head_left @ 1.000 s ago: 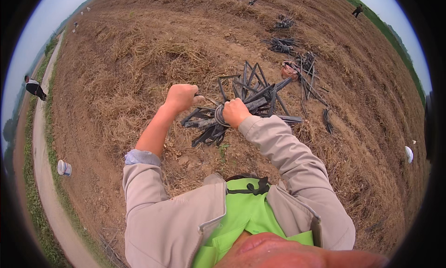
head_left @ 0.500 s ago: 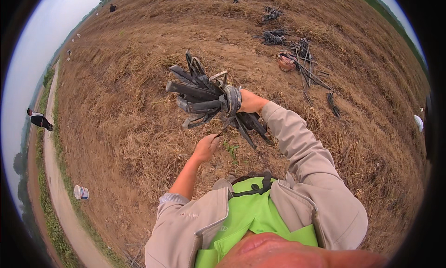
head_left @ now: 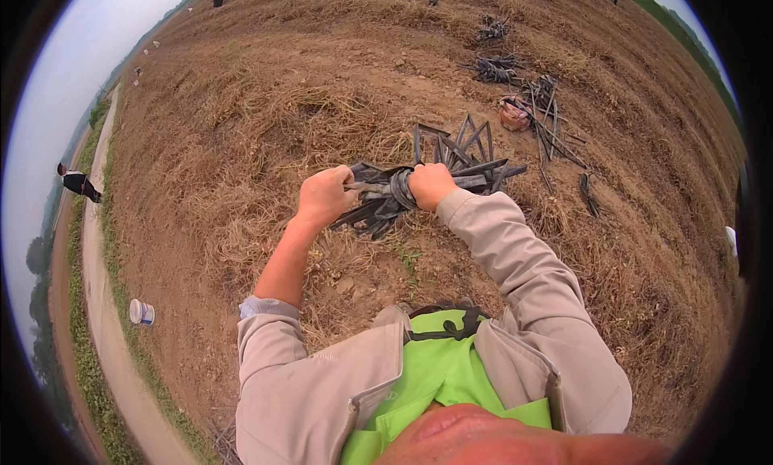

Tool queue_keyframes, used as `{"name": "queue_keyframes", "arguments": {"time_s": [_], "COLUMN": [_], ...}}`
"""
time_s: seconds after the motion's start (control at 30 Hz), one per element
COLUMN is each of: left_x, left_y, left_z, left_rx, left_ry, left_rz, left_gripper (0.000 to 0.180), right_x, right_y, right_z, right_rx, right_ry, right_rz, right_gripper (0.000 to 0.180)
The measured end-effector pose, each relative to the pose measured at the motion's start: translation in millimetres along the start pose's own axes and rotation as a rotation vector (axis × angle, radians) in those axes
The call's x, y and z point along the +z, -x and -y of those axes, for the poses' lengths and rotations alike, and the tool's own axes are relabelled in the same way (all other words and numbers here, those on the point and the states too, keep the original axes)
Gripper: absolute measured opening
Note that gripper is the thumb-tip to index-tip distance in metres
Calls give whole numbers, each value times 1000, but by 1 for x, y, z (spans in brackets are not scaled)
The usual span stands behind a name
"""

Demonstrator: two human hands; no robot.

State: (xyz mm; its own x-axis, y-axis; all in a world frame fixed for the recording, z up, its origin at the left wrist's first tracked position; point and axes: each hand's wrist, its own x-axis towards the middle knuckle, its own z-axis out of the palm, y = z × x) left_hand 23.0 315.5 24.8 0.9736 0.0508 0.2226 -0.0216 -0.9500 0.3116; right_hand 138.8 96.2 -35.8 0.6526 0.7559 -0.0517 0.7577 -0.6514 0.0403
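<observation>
A bundle of flat black plastic tubing (head_left: 481,173), looking like drip tape, hangs in front of me above the ground. Folded loops fan out on its right, and cut or bent ends stick out below left. A twisted strand of the same tubing winds round its middle as a wrap (head_left: 398,190). My right hand (head_left: 432,185) is closed on the bundle just beside this wrap. On the other side, my left hand (head_left: 324,196) makes a fist round the strand leading from the wrap. The strand runs taut between the fist and the wrap.
Dry straw and brown soil (head_left: 266,183) cover the sloping field. Farther off at right lie several black tubing heaps (head_left: 496,69) and a reddish-brown round bundle (head_left: 515,113). A white bucket (head_left: 142,311) stands at left near a pale path (head_left: 101,296), where a person (head_left: 78,182) stands.
The bundle has swung round, its looped part now up and to the right. My left hand has risen from below it to its left side and pulls the wrap strand outward.
</observation>
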Motion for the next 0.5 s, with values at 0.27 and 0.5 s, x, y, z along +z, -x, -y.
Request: {"name": "queue_keyframes", "arguments": {"time_s": [0.27, 0.5], "left_x": [112, 155], "left_y": [76, 76], "left_z": [-21, 44], "left_rx": [26, 76], "left_ry": [582, 1044], "left_rz": [96, 448], "left_gripper": [34, 30], "right_x": [12, -24], "right_y": [6, 32], "right_z": [-47, -46], "right_rx": [294, -327], "right_ry": [-1075, -1210], "right_rz": [-163, 169], "right_gripper": [28, 40]}}
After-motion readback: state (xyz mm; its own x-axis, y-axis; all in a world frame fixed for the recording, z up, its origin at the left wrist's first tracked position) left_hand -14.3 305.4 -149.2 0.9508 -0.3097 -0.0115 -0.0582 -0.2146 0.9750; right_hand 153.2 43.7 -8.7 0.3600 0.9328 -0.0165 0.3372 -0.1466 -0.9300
